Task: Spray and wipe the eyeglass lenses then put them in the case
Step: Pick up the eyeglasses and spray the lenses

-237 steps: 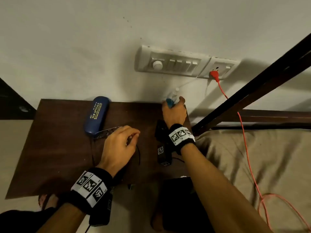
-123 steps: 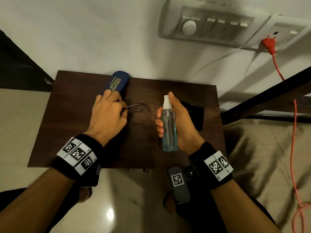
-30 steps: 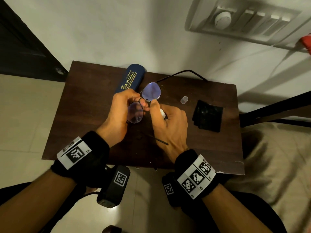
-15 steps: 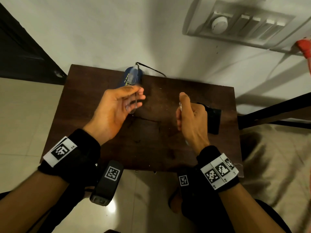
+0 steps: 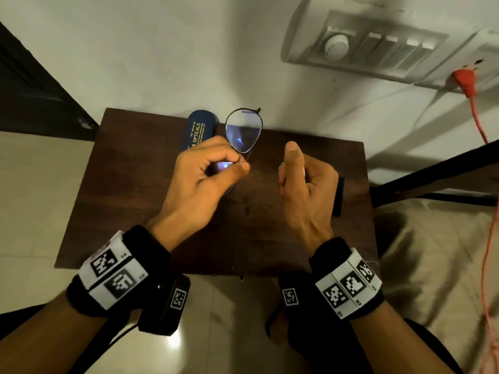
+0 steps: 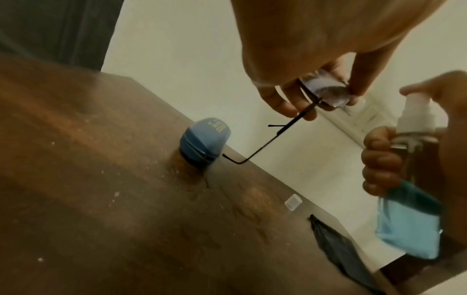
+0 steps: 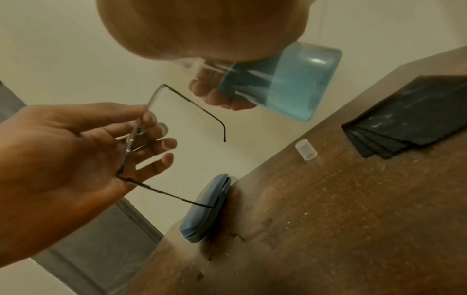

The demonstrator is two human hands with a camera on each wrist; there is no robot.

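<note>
The left hand (image 5: 199, 182) is curled, thumb and fingertips pinching the glasses (image 5: 243, 130) at the bridge, so that one lens stands up above the knuckles and the other sits half hidden behind the fingers. Both thin black arms of the frame are unfolded and stick out away from the palm, held in the air over the table (image 5: 129, 190). The right hand (image 5: 306, 190) is wrapped around the spray bottle (image 7: 283, 79), fingers closed on its clear body (blue liquid fills the lower part) and the forefinger laid on top of the white pump head (image 6: 414, 117). The nozzle faces the glasses across a small gap between the two hands.

The blue case (image 5: 201, 130) lies closed at the back edge of the table, against the wall, just behind the left hand. A small clear cap (image 7: 305, 149) lies on the wood, near a folded black cloth (image 7: 409, 117) by the table's right side.
</note>
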